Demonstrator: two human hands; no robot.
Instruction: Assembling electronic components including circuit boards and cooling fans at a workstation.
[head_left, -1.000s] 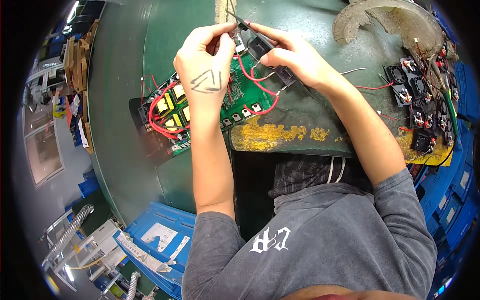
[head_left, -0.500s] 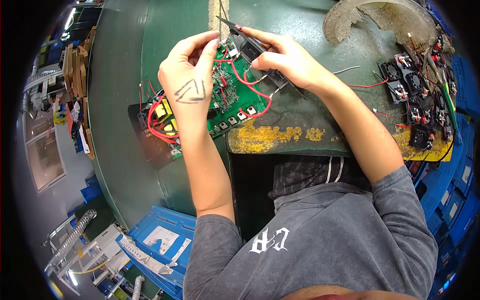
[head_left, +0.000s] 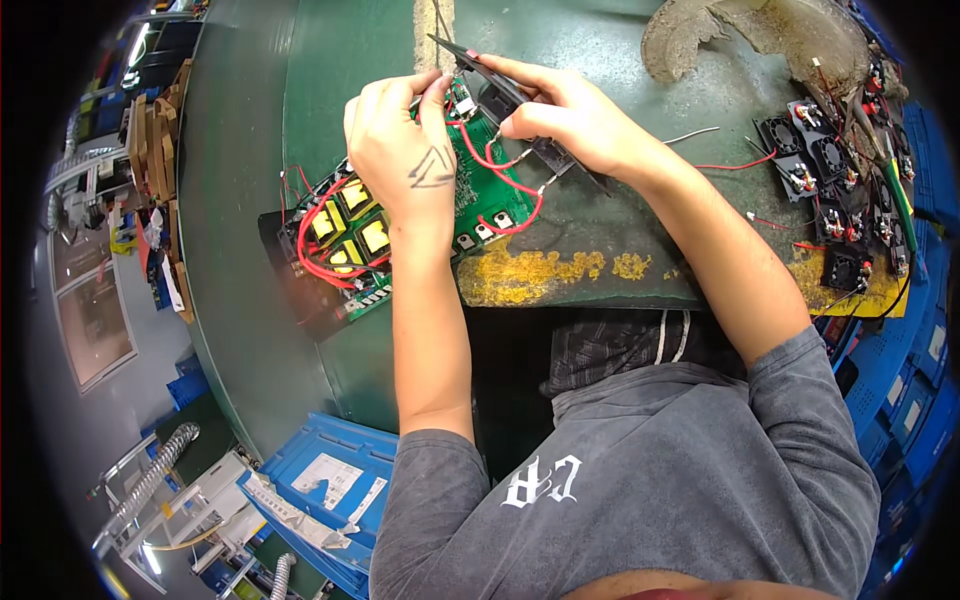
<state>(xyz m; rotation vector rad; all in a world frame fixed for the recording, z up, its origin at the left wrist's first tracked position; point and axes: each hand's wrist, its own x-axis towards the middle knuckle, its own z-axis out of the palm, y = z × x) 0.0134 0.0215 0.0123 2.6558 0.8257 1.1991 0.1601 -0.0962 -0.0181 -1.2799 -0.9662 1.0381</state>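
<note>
My right hand (head_left: 565, 118) grips a black plastic panel (head_left: 497, 98), tilted on edge over the far right end of a green circuit board (head_left: 492, 200). Thick red wires (head_left: 522, 188) loop from the board to metal terminals on the panel. My left hand (head_left: 405, 145) hovers above the board, thumb and forefinger pinched together at its far end beside the panel. Whatever those fingertips hold is too small to make out. Several yellow-wrapped transformers (head_left: 374, 237) show left of my left wrist. That hand and forearm hide the board's middle.
Several small black fans (head_left: 830, 160) with wires lie at the right, near a green-handled tool (head_left: 897, 205). A broken, dusty curved piece (head_left: 680, 45) sits at the far right. Below the bench's left side is a blue crate (head_left: 325, 470). Loose wires cross the green tabletop (head_left: 570, 225).
My left hand has shifted right and slightly toward me, uncovering more transformers and covering the board's middle. The right hand and black panel have barely moved.
</note>
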